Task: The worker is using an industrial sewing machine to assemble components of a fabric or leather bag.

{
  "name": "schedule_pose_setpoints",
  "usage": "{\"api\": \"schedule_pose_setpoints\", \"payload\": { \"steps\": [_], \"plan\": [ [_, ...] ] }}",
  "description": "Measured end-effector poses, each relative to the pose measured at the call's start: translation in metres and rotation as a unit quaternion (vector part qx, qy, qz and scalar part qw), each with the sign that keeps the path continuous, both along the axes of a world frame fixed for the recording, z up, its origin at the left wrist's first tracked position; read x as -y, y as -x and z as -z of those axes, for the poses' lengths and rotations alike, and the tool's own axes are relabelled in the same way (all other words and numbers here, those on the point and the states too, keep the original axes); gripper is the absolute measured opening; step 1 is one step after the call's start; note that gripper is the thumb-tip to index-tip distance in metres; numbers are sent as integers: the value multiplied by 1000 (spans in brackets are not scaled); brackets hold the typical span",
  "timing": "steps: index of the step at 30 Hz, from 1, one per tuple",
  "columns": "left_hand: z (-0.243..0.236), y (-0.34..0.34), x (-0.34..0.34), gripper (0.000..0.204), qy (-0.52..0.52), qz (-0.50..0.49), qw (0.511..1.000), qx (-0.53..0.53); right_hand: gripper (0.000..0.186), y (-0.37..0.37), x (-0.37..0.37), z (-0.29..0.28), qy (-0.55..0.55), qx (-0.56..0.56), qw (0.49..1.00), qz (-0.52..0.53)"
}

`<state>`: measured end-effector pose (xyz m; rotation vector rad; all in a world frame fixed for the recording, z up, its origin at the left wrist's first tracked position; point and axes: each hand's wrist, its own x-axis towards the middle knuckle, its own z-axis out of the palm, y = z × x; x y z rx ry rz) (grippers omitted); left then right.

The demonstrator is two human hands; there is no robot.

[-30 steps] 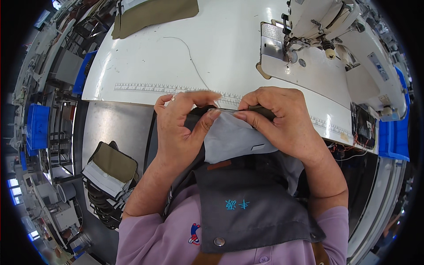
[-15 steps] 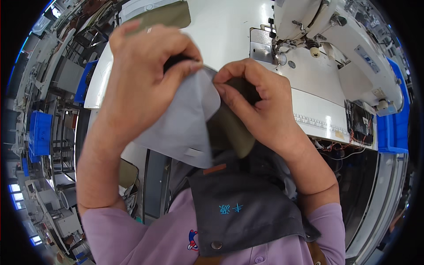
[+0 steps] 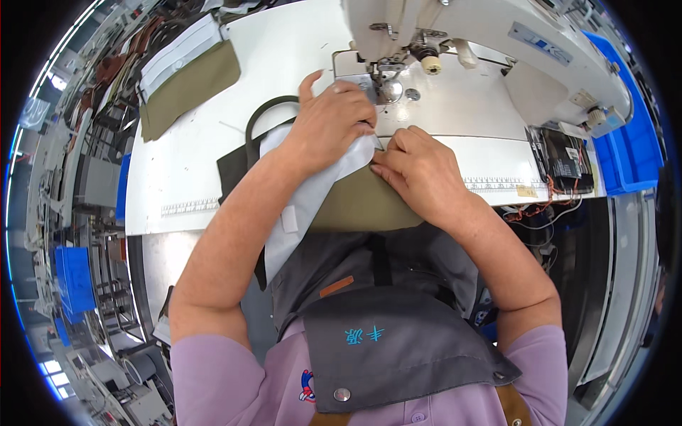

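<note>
An olive fabric piece with a pale grey panel and a dark looped strap lies over the table's front part, just below the sewing machine's presser foot. My left hand grips the top of the pale panel, thumb and fingers curled, one finger raised. My right hand pinches the olive piece's edge beside the pale panel's tip. The fingertips of both hands are close together, partly hidden by cloth and each other. A small white tab shows on the pale panel.
The white sewing machine fills the back right. Olive and white pieces lie at back left on the table. A blue bin is at right, a black box with wires at the right edge, more bins far left.
The fabric was held folded, then lifted and opened; now it lies flatter near the machine with a strap showing. Both hands have moved forward, the left also rightward since the middle frame.
</note>
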<state>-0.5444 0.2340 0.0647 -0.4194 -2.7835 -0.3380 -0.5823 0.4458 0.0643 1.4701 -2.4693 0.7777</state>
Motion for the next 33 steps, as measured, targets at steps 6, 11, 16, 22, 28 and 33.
{"api": "schedule_pose_setpoints", "payload": {
  "steps": [6,11,16,22,28,33],
  "plan": [
    [3,2,2,7,-68,13,998,3,21,18,-8,-5,24,-78,989,-123],
    [-3,-3,1,10,-8,20,991,-135,27,24,-10,-1,-1,-68,985,-158],
    [-5,-10,4,14,10,51,998,-31,27,22,-11,-5,-14,-73,985,-155],
    [-20,-41,-35,16,-3,-43,999,-5,29,28,-11,-2,-30,-72,984,-159],
    [-7,-40,-37,16,2,-129,991,-30,35,27,-11,-6,-33,-69,983,-165],
    [6,-25,-25,7,-166,-175,969,-53,35,26,-11,-3,-27,-82,983,-162]
  ]
}}
